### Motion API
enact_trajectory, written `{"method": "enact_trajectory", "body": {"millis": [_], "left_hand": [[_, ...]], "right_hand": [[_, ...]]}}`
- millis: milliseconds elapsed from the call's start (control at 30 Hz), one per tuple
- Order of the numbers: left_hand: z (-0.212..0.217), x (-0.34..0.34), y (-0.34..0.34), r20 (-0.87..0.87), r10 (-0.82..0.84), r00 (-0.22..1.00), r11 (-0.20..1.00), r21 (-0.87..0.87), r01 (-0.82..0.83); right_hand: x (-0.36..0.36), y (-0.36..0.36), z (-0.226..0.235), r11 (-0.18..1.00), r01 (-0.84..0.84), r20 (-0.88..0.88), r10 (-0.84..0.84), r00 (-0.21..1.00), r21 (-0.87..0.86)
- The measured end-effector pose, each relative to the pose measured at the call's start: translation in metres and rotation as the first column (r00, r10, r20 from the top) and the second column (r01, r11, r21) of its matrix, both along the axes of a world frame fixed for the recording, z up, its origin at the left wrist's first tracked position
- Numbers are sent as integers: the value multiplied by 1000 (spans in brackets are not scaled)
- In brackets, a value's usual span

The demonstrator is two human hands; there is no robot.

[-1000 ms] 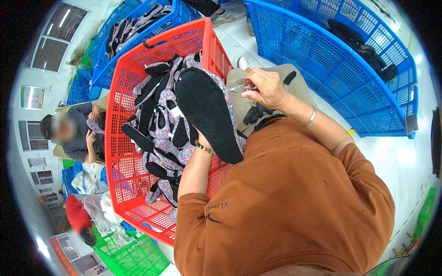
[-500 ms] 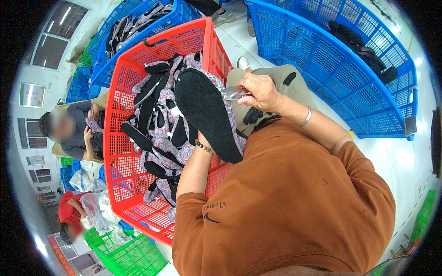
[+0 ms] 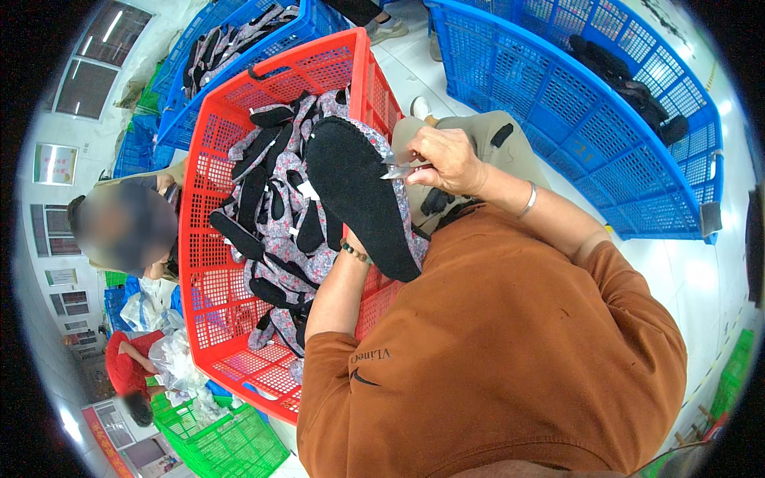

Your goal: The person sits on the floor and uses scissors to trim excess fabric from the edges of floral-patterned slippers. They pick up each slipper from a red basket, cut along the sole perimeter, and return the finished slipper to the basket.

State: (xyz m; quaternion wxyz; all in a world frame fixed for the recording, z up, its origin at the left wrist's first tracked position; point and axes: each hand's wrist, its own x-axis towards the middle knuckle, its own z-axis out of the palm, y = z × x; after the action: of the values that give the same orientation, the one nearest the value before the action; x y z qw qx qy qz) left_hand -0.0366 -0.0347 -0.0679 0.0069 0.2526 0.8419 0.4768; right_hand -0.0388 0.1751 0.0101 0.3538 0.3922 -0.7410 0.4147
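Note:
A floral grey-and-pink slipper with a black sole (image 3: 355, 187) is held up over the near side of the red crate, sole facing me. My left hand (image 3: 351, 237) supports it from behind; most of that hand and its fingers are hidden by the slipper. My right hand (image 3: 449, 159) is closed around small metal thread snips (image 3: 401, 170). Their blade tips lie over the sole's right edge, where the floral fabric joins it. Whether the tips touch the slipper, I cannot tell.
The red mesh crate (image 3: 227, 338) contains several similar slippers (image 3: 275, 219). A blue crate (image 3: 550, 103) with black items stands at right; another blue crate (image 3: 239, 56) with slippers sits behind. A green crate (image 3: 227, 450) and two other people (image 3: 131, 362) are at left.
The snips have moved left, their tips now over the sole's edge. The slipper has shifted slightly. Both people at left have changed posture.

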Motion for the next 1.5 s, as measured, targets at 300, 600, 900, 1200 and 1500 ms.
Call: {"method": "enact_trajectory", "body": {"millis": [300,600,900,1200,1500], "left_hand": [[11,9,0,266,-768,582,93,946,-310],[34,-7,28,555,-355,752,286,831,-477],[30,13,49,715,-187,673,439,674,-594],[48,16,44,600,-314,735,560,743,-367],[54,37,55,47,276,960,958,69,-279]], "right_hand": [[6,6,-5,970,242,505,-202,839,-15],[24,30,-19,981,132,745,21,667,-145],[36,21,-21,972,69,655,-202,728,223],[27,14,-22,972,130,653,-227,722,195],[34,16,-34,883,439,626,-249,739,-167]]}}
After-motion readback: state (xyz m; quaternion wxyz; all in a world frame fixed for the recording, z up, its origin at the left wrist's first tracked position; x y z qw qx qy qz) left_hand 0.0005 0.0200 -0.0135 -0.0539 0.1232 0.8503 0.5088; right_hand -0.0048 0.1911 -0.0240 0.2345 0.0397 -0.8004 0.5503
